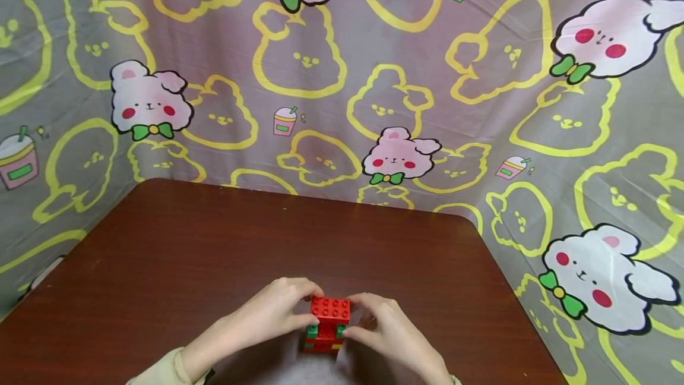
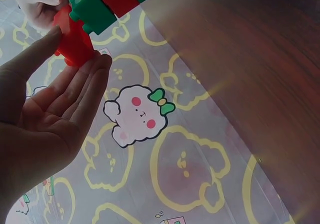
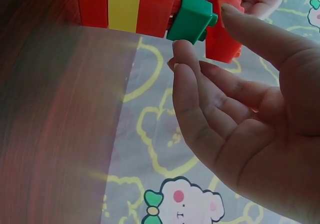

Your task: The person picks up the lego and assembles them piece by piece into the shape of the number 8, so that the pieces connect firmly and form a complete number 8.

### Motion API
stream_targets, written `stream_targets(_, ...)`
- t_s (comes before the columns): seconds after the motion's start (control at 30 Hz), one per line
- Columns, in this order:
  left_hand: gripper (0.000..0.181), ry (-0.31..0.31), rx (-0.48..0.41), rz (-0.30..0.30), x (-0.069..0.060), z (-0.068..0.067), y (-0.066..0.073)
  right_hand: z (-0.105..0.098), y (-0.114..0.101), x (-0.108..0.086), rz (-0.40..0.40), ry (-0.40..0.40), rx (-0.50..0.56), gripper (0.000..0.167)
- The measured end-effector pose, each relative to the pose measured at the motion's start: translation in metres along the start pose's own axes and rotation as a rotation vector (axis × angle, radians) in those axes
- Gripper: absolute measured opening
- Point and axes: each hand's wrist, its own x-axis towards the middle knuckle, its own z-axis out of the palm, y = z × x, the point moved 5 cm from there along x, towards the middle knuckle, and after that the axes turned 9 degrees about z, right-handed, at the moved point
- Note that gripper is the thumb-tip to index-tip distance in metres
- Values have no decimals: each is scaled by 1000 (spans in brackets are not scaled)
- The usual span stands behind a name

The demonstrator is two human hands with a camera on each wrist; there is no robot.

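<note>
A red eight-stud toy brick (image 1: 330,310) tops a small stack of building bricks. In both wrist views it looks tilted against the green brick (image 2: 92,9) below it. My left hand (image 1: 272,314) grips one end of the red brick between thumb and fingers. On the other end my right hand (image 1: 392,328) holds it, thumb in front and fingers behind; the exact contact is partly hidden. Two green bricks stand on the lower stack with a gap between. Below, red bricks (image 3: 159,9) and a yellow brick (image 3: 125,6) form the base.
A dark brown wooden table (image 1: 240,242) carries the stack close to its near edge. A grey cloth (image 1: 320,46) printed with cartoon rabbits hangs behind and at the sides. Long pale sleeves (image 1: 165,370) reach the wrists.
</note>
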Motion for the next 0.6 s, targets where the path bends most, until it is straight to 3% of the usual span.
stream_targets(0.33,27,18,34,18,-5,4,2,-1,-4,-1,-26,37,-26,33)
stream_targets(0.6,26,4,17,-2,-8,6,4,-1,-6,-3,-50,38,-33,29)
